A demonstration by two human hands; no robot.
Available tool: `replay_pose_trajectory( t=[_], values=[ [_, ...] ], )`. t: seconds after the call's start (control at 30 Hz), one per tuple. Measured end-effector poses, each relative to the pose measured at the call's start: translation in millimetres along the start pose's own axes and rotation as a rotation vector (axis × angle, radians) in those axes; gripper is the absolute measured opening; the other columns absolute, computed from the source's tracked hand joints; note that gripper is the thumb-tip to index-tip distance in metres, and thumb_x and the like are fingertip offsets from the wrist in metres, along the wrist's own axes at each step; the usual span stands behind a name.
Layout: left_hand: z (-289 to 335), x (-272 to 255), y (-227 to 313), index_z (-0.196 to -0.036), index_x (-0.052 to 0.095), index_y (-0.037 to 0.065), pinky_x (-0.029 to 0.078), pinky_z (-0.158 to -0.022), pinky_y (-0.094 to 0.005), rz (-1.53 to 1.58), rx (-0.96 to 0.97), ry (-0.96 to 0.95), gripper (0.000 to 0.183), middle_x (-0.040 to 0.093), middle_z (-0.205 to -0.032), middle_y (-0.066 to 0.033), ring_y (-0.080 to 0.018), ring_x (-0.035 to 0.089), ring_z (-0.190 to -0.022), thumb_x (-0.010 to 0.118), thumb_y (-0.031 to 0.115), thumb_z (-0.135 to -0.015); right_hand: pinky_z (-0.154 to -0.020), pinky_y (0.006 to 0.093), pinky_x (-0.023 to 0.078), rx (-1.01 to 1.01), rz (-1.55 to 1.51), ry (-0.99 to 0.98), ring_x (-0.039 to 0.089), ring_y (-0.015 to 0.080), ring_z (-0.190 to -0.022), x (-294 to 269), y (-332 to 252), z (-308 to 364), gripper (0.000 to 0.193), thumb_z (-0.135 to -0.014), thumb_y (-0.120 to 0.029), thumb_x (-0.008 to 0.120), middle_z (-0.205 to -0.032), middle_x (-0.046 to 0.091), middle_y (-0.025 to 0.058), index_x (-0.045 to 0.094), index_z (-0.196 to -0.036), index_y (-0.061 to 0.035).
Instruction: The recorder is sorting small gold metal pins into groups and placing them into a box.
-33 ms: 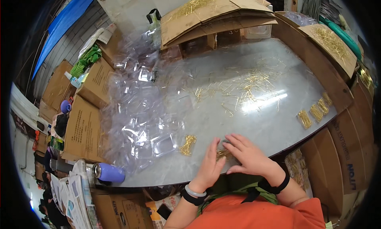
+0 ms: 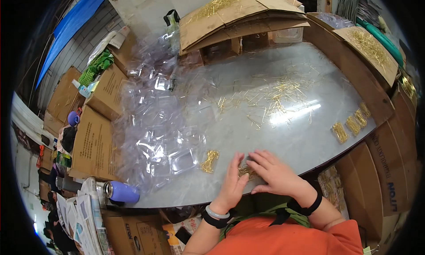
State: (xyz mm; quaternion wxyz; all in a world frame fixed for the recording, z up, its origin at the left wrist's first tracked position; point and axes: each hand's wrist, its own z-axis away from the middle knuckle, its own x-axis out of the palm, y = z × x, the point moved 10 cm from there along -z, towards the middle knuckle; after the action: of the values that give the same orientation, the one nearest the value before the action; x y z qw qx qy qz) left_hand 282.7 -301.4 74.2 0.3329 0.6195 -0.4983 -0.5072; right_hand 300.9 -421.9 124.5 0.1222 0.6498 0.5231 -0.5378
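Observation:
A bunch of thin gold wire hooks (image 2: 246,171) lies at the table's near edge, between my two hands and partly covered by them. My left hand (image 2: 230,182) is on its left side, fingers stretched forward and the thumb toward the bunch. From the right, my right hand (image 2: 275,174) reaches over it with long, outstretched fingers and the thumb apart. Whether either palm presses on the wires is hidden. Just left of my left hand sits another gold bundle (image 2: 209,161). Farther out, loose gold hooks (image 2: 283,95) lie scattered over the grey tabletop (image 2: 248,140).
Clear plastic boxes (image 2: 155,122) crowd the table's left side. Several gold bundles (image 2: 340,132) line the right edge, beside a cardboard wall (image 2: 345,69). A purple bottle (image 2: 123,191) lies at the near left corner. Cardboard with gold wires (image 2: 243,11) covers the far side.
Both hands have shifted very slightly left, and a little more of the gold bunch shows between them. The things on the table look unmoved.

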Motion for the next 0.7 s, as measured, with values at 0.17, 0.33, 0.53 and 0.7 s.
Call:
replay_pose_trajectory(
  t=[0.17, 0.33, 0.53, 0.7],
  values=[
    [13.8, -22.4, 29.0, -0.152, 0.032, -0.004, 0.036, -0.114, -0.0453, -0.278, 0.068, 0.031, 0.07, 0.043, -0.147, -0.0239, -0.0397, 0.043, -0.136, 0.067, 0.016, -0.094, -0.104, 0.0452, 0.044, 0.016, -0.007, -0.003, 0.054, 0.0333, -0.121, 18.9, 2.7, 5.1, 0.055, -0.082, -0.027, 0.078, -0.126, 0.059, 0.0122, 0.058, -0.128, -0.0054],
    [22.9, -22.0, 32.8, -0.148, 0.04, -0.003, 0.044, -0.104, -0.0439, -0.58, -0.083, -0.095, 0.076, 0.047, -0.138, -0.024, -0.0406, 0.051, -0.125, 0.078, 0.015, -0.085, -0.099, 0.0438, 0.046, 0.07, 0.017, 0.036, 0.055, 0.0327, -0.117, 11.9, 8.5, 9.4, 0.052, -0.08, -0.023, 0.079, -0.121, 0.06, 0.0109, 0.059, -0.125, -0.0063],
    [7.4, -18.1, 30.1, -0.143, 0.044, -0.003, 0.049, -0.096, -0.0436, -0.595, -0.109, -0.033, 0.074, 0.051, -0.128, -0.0246, -0.0428, 0.056, -0.114, 0.08, 0.011, -0.08, -0.108, 0.0454, 0.043, -0.016, 0.038, 0.01, 0.053, 0.0324, -0.125, 14.7, 0.0, 7.1, 0.05, -0.082, -0.024, 0.077, -0.13, 0.058, 0.012, 0.059, -0.125, -0.0053],
    [-10.7, -3.2, 27.1, -0.133, 0.05, -0.004, 0.049, -0.092, -0.046, -0.613, -0.079, -0.231, 0.064, 0.054, -0.121, -0.0242, -0.0444, 0.058, -0.108, 0.081, 0.011, -0.079, -0.113, 0.0447, 0.042, -0.072, 0.055, -0.044, 0.052, 0.0324, -0.129, 20.9, 2.9, 13.2, 0.054, -0.083, -0.024, 0.076, -0.14, 0.053, 0.0137, 0.057, -0.129, -0.0033]
  ],
)
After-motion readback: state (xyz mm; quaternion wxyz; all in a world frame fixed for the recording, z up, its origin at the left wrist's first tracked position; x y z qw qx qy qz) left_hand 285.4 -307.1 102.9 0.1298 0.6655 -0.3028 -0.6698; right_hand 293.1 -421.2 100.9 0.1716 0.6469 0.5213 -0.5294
